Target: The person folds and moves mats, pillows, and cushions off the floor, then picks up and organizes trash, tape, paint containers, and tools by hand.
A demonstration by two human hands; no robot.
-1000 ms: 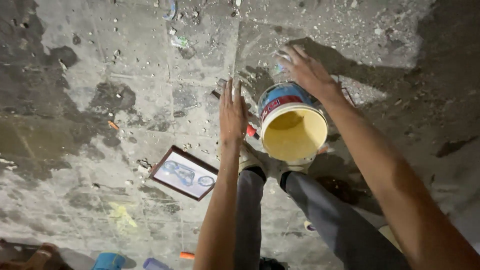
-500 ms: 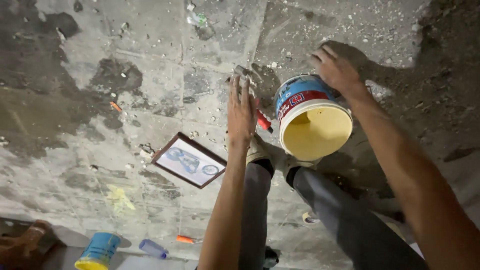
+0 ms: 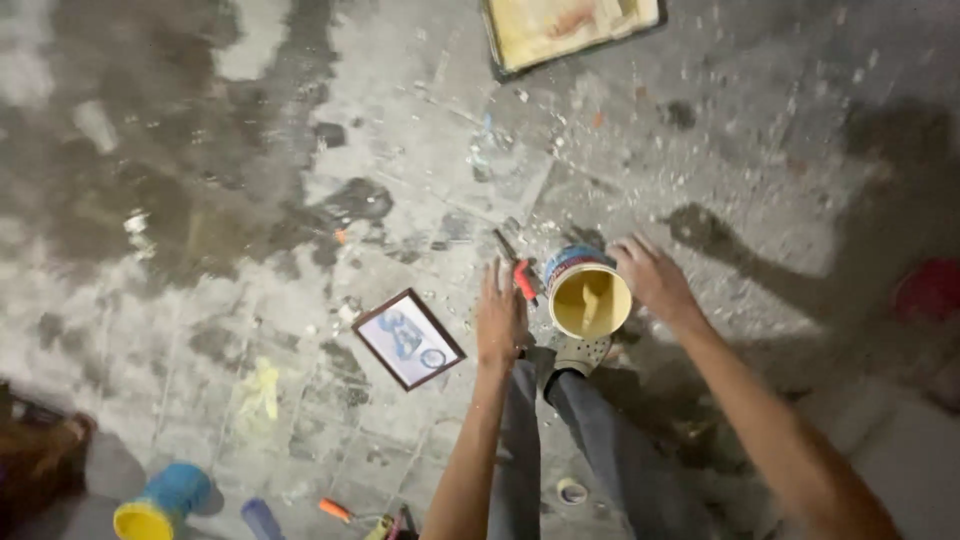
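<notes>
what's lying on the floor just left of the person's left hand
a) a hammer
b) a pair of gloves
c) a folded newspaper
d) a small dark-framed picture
d: a small dark-framed picture with a bluish image lies flat on the concrete floor, just left of the left hand, apart from it.

A small open paint bucket (image 3: 589, 296) stands upright on the dusty concrete floor, yellow inside, with blue-and-red outer wall. A red-handled tool (image 3: 524, 279) lies just beside it.
</notes>
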